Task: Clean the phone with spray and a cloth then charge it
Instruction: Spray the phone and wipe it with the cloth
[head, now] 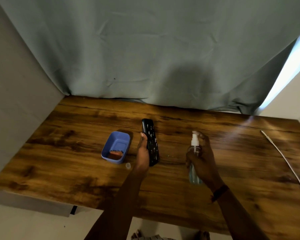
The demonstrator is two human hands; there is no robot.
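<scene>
Near the middle of the table [76, 135], the phone [151, 142] is held by the left hand [143, 153], fingers closed around its left edge. The phone stands tilted on its long edge, patterned back toward the camera; whether its lower end touches the wood cannot be told.

To its right, the right hand [202, 160] is wrapped around the spray bottle [194, 158], with a finger on top of the white pump head. The nozzle points left, toward the phone. The two are near each other but apart. No mist is visible, so whether a spray is under way cannot be told.

Left of the phone sits a blue tub [115, 148] holding a reddish item [115, 154], possibly the folded cloth; this is not certain. A small clear cap [128, 165], probably the bottle's, lies on the table between the tub and the left wrist.

At the right side of the table, a white cable [284, 163] lies loose, its plug end pointing to the far edge, well apart from the phone.

Status, as a judgement:
1. Spraying: in hand. Bottle uncapped and aimed.
2. Wiping: not yet done. No cloth is in either hand.
3. Charging: not yet done. The cable is unconnected.

The task appears to be at an early stage, with most of the work left.
</scene>
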